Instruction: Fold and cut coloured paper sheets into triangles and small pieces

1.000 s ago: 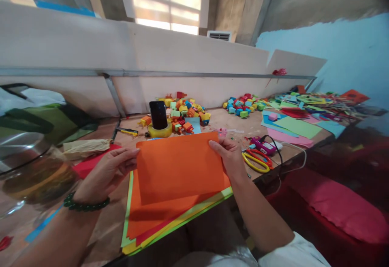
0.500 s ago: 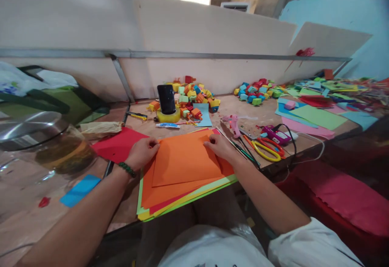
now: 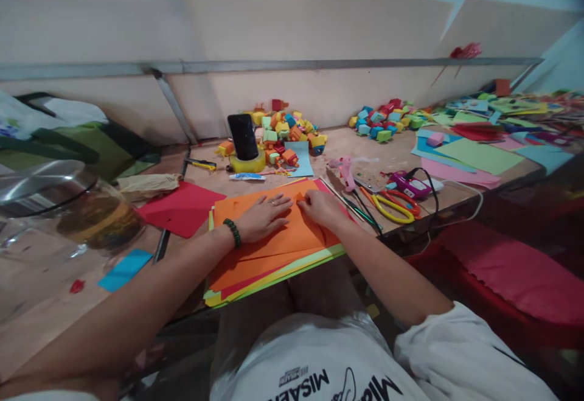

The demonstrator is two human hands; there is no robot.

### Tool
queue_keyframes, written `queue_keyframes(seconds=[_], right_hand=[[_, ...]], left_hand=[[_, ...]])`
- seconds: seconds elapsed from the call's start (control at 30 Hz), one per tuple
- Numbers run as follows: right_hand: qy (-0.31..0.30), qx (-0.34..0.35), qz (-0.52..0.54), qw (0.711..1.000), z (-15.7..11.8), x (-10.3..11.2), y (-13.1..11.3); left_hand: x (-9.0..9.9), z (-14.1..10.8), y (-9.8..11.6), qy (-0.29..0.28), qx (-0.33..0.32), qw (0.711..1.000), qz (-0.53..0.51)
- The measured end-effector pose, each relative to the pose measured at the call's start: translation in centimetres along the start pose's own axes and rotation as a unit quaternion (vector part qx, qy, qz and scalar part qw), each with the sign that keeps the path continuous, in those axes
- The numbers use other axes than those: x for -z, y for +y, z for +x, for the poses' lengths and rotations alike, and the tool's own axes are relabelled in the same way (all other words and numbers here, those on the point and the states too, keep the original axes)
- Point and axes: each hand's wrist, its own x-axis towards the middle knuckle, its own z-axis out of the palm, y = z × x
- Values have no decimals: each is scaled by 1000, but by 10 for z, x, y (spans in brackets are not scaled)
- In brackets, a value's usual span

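Note:
A sheet of orange paper (image 3: 260,246) lies on top of a stack of coloured papers (image 3: 274,284) at the table's front edge. My left hand (image 3: 264,217), with a green bead bracelet at the wrist, rests flat on the orange paper, fingers stretched towards the right. Close beside it, my right hand (image 3: 320,207) is closed, thumb and fingers pinching a raised, turned-over part of the orange paper near its upper right. The fold under the fingers is partly hidden. Red paper (image 3: 182,207) sticks out left of the stack.
Behind the stack stand a phone (image 3: 243,136) on a yellow tape roll (image 3: 249,162) and a pile of small paper cubes (image 3: 292,135). At right lie a pink glue gun (image 3: 347,173) and yellow-handled scissors (image 3: 392,209). A glass jar (image 3: 98,218) stands at left.
My left hand has moved right from the paper's left edge and now lies flat on it. My right hand has shifted slightly left, turning the orange paper's edge over. The view has tilted down.

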Motion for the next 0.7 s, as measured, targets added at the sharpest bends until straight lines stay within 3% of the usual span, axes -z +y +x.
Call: queue_keyframes(seconds=[0.17, 0.27, 0.4, 0.53, 0.7], right_hand=[[37, 28, 9, 999, 6, -7, 13], [72, 154, 27, 985, 2, -6, 27], [2, 322, 71, 944, -23, 3, 36], [-54, 405, 58, 911, -50, 8, 25], [-55, 474, 17, 879, -63, -3, 17]], left_hand=[[-2, -4, -1, -60, -16, 998, -7], [-2, -4, 0, -73, -23, 997, -8], [-4, -2, 0, -78, -23, 997, -14], [-7, -2, -1, -71, -29, 997, -18], [-9, -1, -5, -68, -32, 997, -19]])
